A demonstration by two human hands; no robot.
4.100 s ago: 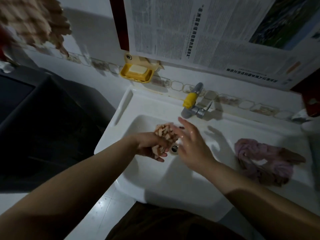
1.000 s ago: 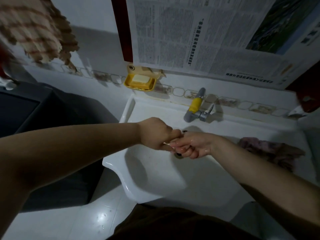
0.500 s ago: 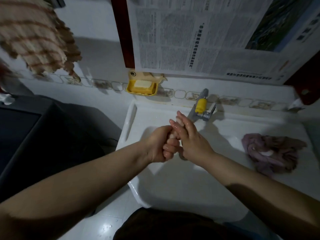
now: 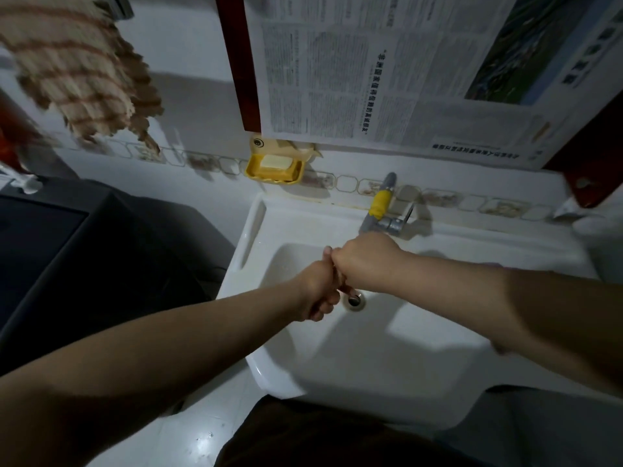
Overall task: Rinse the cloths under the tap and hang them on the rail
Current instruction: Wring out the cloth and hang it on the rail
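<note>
Left hand (image 4: 318,286) and right hand (image 4: 362,261) both clenched fist against fist over the sink (image 4: 387,358), cloth between them almost wholly hidden, tap (image 4: 379,210) just behind right hand, striped cloth (image 4: 74,72) hanging far upper left.

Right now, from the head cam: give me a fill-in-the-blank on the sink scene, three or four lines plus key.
1. Both fists, left hand and right hand, meet above the sink's ____.
2. The band round the tap is coloured ____.
3. The bar of soap lies in a yellow ____ on the wall.
4. A striped cloth hangs at the upper ____ of the view.

Missing words: drain; yellow; soap dish; left
</note>
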